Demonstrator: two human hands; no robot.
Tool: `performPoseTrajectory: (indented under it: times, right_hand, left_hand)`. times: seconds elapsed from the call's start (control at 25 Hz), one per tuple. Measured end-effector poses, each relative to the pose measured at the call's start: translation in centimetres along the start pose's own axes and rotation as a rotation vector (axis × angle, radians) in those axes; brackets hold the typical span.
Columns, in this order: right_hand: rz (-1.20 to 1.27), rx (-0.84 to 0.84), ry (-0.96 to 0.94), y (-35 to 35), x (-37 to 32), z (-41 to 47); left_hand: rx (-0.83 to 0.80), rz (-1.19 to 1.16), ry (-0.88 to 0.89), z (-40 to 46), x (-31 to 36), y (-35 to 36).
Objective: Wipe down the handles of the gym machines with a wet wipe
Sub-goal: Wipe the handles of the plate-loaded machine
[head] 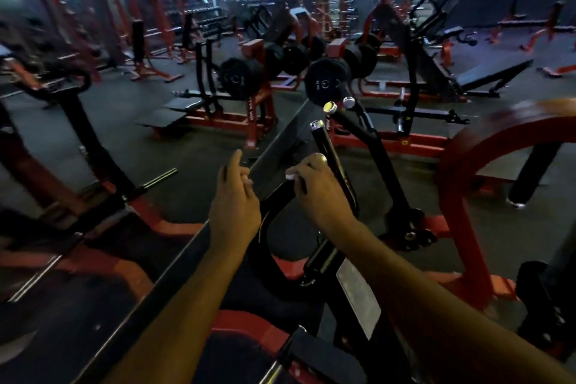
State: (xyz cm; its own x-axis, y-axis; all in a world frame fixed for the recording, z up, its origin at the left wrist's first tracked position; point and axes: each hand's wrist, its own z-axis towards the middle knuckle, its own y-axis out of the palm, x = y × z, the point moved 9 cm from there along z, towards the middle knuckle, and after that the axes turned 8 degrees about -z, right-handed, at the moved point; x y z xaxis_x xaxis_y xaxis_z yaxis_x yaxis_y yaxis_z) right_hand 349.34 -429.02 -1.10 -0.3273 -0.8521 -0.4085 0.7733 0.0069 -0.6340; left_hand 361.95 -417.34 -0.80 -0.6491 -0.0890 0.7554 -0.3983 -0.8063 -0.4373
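Note:
A black machine handle (327, 150) with a chrome end cap rises at centre, and a second curved black handle (277, 199) bends below it. My right hand (314, 187) grips a small white wet wipe (293, 174) against the curved handle, fingers curled round it. My left hand (237, 196) hovers just left of that handle with fingers loosely curled and the index finger raised, holding nothing that I can see. Two more chrome-capped handles (338, 104) stand farther back.
Red-framed machines fill the dim gym. Black weight plates (324, 84) hang on pegs ahead. A curved red frame (452, 171) arcs at the right. A long dark padded bench edge (187, 246) runs diagonally under my left arm. A black post (81, 134) stands at left.

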Motion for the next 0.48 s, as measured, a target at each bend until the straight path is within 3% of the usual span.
performPoseTrajectory:
  times: [0.12,0.28,0.36,0.48]
  right_hand:
    - [-0.037,-0.055,-0.232,0.5,0.1,0.3]
    - [-0.121,-0.128,-0.244,-0.3,5.2,4.6]
    - [0.039,-0.246,-0.14,-0.8,6.8,6.5]
    - [0.485,-0.455,0.13,0.3,9.7,7.4]
  left_hand:
    - [0.068,0.026,-0.017,-0.2,-0.7,-0.3]
    - [0.031,0.035,-0.068,-2.0,-0.3,0.6]
    - [0.013,-0.016,-0.125,-3.6,-0.3,1.5]
    - [0.041,-0.003,-0.116,-4.8,-0.3,1.5]
